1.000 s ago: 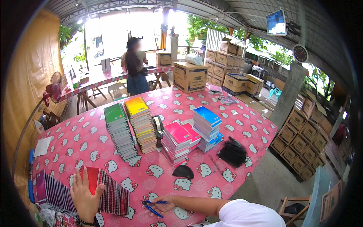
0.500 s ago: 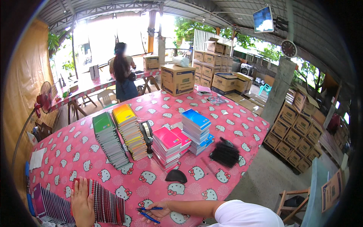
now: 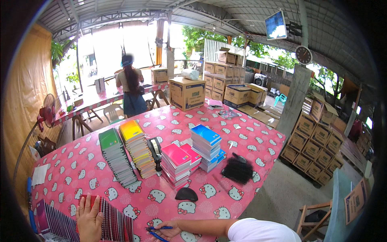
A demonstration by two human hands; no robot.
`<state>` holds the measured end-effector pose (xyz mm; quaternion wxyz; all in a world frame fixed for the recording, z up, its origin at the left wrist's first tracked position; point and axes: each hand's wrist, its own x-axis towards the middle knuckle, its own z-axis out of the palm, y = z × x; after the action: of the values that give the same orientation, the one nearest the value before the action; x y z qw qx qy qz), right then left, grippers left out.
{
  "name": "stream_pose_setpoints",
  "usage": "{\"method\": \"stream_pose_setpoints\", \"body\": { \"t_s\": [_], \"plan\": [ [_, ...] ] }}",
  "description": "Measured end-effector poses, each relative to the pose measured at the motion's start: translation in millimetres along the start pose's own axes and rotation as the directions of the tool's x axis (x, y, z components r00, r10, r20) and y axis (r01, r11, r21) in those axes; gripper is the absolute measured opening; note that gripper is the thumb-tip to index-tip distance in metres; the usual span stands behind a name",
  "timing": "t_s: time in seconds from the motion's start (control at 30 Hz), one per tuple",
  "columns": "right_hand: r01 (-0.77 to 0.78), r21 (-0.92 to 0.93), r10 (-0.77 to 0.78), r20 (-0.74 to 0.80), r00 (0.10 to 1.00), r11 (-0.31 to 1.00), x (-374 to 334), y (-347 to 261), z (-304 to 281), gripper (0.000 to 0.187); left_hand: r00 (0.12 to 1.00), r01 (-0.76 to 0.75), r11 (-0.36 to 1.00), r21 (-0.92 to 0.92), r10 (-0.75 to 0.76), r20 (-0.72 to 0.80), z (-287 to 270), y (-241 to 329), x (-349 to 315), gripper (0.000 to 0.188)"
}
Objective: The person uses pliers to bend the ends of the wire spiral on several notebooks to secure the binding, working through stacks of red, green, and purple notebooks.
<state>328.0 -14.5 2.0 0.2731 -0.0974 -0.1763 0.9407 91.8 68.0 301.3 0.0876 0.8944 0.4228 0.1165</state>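
Note:
My left hand (image 3: 89,221) lies flat, fingers stretched out, on a leaning row of red spiral notebooks (image 3: 117,221). Beside it on the left stands a row of purple notebooks (image 3: 60,221) with dark spiral bindings. Near the table's front edge, my right hand (image 3: 171,230) is closed around blue-handled pliers (image 3: 155,234). Their tip points left toward the red notebooks, a short way apart from them. Farther off on the table are stacks of green (image 3: 115,157), yellow (image 3: 138,151), pink (image 3: 175,165) and blue notebooks (image 3: 205,141).
A tape dispenser (image 3: 155,151) stands between the yellow and pink stacks. A black curved piece (image 3: 186,194) and a heap of black spiral coils (image 3: 238,169) lie nearer and rightward. A carton (image 3: 187,93) sits at the table's far end. Another person (image 3: 131,86) stands at the back table.
The whole view has shifted slightly. My left fingers are spread a little more on the red notebooks. My right hand still holds the pliers, now turned slightly.

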Motion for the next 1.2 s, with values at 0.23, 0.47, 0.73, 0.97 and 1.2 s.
{"method": "stream_pose_setpoints", "body": {
  "t_s": [0.23,0.47,0.73,0.97,1.2],
  "plan": [
    [0.002,-0.002,-0.002,0.02,1.0,1.0,-1,-1,3,0.048,0.999,-0.041,0.999,0.023,0.041,-0.002,4,-8,3,0.069],
    [0.003,-0.002,-0.003,-0.031,1.0,1.0,-2,1,4,0.047,0.995,-0.047,0.999,0.022,0.044,0.093,-11,1,9,0.071],
    [0.019,0.032,-0.018,-0.055,0.998,0.999,0,3,2,0.046,0.998,-0.061,0.998,0.006,0.061,0.0,3,-11,7,0.052],
    [0.019,0.03,-0.018,-0.029,0.999,0.999,-4,3,-4,0.047,0.983,-0.174,0.977,-0.121,0.165,-0.083,4,-5,6,0.04],
    [0.011,0.096,-0.014,0.032,0.999,0.995,1,5,-21,0.051,0.937,-0.334,0.886,-0.323,0.273,-0.22,12,-15,9,0.026]
  ]
}}
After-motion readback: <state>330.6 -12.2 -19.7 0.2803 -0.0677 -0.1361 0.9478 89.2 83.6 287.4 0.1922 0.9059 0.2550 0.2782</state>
